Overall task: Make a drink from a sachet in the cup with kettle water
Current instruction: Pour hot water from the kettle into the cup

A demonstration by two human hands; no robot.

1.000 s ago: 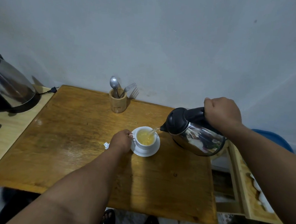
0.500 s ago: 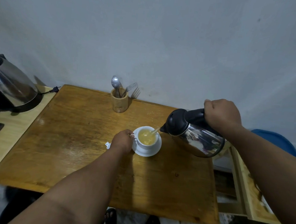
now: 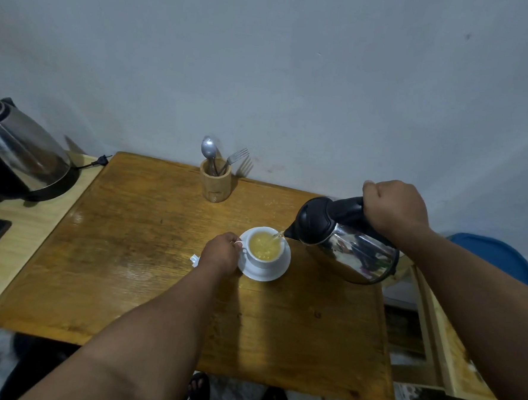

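A white cup [image 3: 264,261] stands on a white saucer [image 3: 278,270] in the middle of the wooden table [image 3: 149,239]. It holds yellow, bubbly liquid. My left hand [image 3: 221,253] grips the cup's handle on its left side. My right hand [image 3: 393,206] holds the black handle of a steel kettle [image 3: 347,239], tilted left, its spout at the cup's right rim. A thin stream of water runs into the cup. A small white scrap [image 3: 194,260], perhaps the sachet, lies left of my left hand.
A wooden holder [image 3: 215,181] with a spoon and fork stands at the table's back edge. A second steel kettle [image 3: 21,157] sits on a lighter side table at far left. A wooden frame [image 3: 439,343] and a blue object [image 3: 497,254] are on the right.
The liquid level in the cup has risen while the kettle keeps pouring. Both hands have stayed in place.
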